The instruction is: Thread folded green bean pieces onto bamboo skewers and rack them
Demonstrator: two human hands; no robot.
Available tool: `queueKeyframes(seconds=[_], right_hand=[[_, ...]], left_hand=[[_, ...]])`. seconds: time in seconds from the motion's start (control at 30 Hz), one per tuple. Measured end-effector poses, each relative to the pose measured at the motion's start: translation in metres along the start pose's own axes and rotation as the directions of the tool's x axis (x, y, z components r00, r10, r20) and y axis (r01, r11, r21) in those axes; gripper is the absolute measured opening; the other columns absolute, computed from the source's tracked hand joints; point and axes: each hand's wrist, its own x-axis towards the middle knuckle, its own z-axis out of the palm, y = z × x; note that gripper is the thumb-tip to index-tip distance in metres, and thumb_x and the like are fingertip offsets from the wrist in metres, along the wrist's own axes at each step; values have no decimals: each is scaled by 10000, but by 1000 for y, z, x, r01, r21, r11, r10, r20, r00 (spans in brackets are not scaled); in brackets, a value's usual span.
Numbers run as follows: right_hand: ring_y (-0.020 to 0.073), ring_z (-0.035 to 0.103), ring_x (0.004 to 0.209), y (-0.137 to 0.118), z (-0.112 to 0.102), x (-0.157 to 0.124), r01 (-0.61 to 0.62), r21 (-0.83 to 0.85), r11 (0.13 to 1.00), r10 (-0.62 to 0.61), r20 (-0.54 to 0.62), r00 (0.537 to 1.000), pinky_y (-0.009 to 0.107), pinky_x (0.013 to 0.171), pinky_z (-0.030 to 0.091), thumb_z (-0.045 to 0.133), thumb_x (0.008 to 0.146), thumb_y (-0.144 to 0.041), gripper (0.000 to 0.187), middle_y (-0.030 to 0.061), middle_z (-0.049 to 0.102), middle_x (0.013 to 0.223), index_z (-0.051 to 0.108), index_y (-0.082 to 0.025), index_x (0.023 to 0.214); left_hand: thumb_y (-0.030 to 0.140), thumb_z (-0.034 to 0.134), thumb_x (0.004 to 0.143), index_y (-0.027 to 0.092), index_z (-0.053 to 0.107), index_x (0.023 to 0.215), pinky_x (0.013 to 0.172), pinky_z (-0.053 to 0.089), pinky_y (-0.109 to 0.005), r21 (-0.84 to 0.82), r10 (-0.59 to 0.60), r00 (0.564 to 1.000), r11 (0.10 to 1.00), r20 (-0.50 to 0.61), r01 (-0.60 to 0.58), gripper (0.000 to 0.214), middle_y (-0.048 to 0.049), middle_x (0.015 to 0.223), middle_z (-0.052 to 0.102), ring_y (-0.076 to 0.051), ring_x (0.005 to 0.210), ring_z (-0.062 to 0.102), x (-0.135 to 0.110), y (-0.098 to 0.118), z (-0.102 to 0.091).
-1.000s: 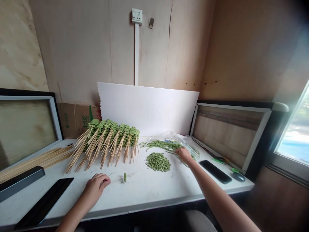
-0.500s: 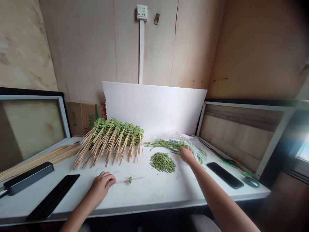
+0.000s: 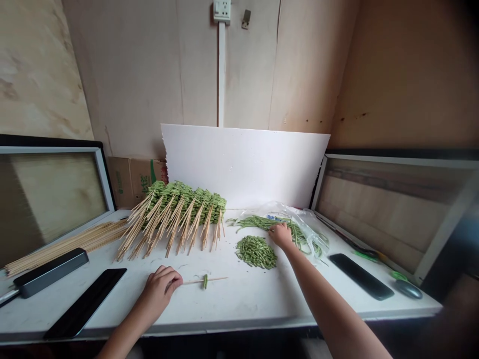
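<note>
My left hand (image 3: 161, 285) is closed near the front of the table. It pinches one end of a thin bamboo skewer (image 3: 220, 278), which points to the right. Short green bean pieces (image 3: 205, 281) are threaded crosswise on that skewer. My right hand (image 3: 280, 234) is at the near side of the long green beans (image 3: 254, 221), just behind the heap of cut bean pieces (image 3: 256, 251). Its fingers curl downward, and whatever they hold is hidden. Left of the heap lies a tall stack of filled bean skewers (image 3: 187, 202), their bare sticks toward me.
Loose bamboo skewers (image 3: 71, 242) lie at the left, by a dark grey box (image 3: 52, 271) and a black flat slab (image 3: 88, 301). A clear plastic bag (image 3: 305, 224) surrounds the long beans. At the right are a black phone-like slab (image 3: 361, 275) and a mouse (image 3: 408, 288). A white board (image 3: 243, 164) stands behind.
My right hand has moved left along the long beans, toward the heap of cut pieces. My left hand still holds the skewer in about the same place. The view has shifted slightly.
</note>
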Motion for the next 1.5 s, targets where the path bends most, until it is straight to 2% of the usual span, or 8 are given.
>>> queueKeyframes(seconds=[0.3, 0.4, 0.57, 0.97, 1.1, 1.2, 1.27, 1.5], right_hand=[[333, 500, 1268, -19, -8, 16, -93, -95, 991, 87, -65, 994, 474, 1039, 370, 499, 1018, -239, 250, 189, 685, 1189, 703, -118, 1096], [285, 603, 1162, -16, -25, 27, -129, -77, 989, 119, -133, 984, 482, 1023, 437, 590, 1004, -386, 309, 125, 681, 1185, 660, -138, 1174], [257, 661, 980, 0, -70, 48, -41, 30, 999, 48, -246, 968, 329, 834, 444, 450, 1016, -198, 289, 158, 752, 1015, 687, -116, 1161], [201, 646, 739, 8, -156, 58, 206, 188, 960, -44, -626, 778, 301, 713, 482, 494, 926, -215, 306, 110, 762, 946, 772, -131, 1023], [177, 626, 736, -12, -192, 50, 291, 191, 937, -60, -734, 676, 303, 748, 491, 501, 969, -289, 314, 90, 746, 984, 756, -153, 1090], [169, 609, 711, -39, -222, 34, 481, 169, 860, -111, -858, 502, 293, 703, 489, 547, 969, -291, 266, 75, 735, 910, 777, -173, 1031], [164, 597, 702, -62, -240, 17, 552, 148, 820, -138, -887, 442, 291, 684, 483, 573, 968, -280, 237, 64, 725, 866, 782, -181, 1018], [138, 623, 710, -157, -256, -71, 817, 163, 554, -564, -648, 512, 289, 629, 510, 599, 1002, -266, 206, 72, 734, 960, 788, -211, 1060]], left_hand=[[310, 539, 1005, 226, 697, 843, 840, 398, -373, 72, 35, 999, 997, 20, -36, 242, -46, 918, 711, -266, 958, 604, -2, 8, 3], [299, 539, 1007, 221, 691, 842, 839, 397, -371, 67, 30, 999, 997, 22, -32, 237, -47, 920, 712, -265, 962, 604, -2, 9, 2], [284, 549, 1004, 222, 697, 846, 843, 396, -371, 62, 41, 999, 997, 16, -42, 225, -47, 919, 713, -264, 960, 604, -2, 7, 1], [234, 575, 983, 222, 714, 838, 817, 418, -350, 82, 93, 996, 992, 5, -93, 201, -46, 897, 720, -255, 931, 618, 0, -2, -8], [268, 563, 995, 222, 714, 838, 819, 440, -361, 110, 98, 995, 989, 6, -98, 223, -55, 896, 723, -260, 930, 628, -4, -11, -14], [324, 553, 1003, 228, 722, 912, 826, 471, -383, 110, 105, 994, 989, -38, -100, 214, -72, 943, 725, -276, 956, 635, -4, -11, -18], [378, 550, 1007, 241, 710, 1048, 858, 498, -408, 73, 108, 988, 992, -113, -100, 215, -87, 1037, 717, -290, 1008, 640, -2, -2, -22], [472, 570, 1010, 297, 415, 1500, 1031, 502, -456, -245, 45, 932, 959, -359, -140, 543, -132, 1480, 509, -296, 1268, 583, 20, 86, -67]])
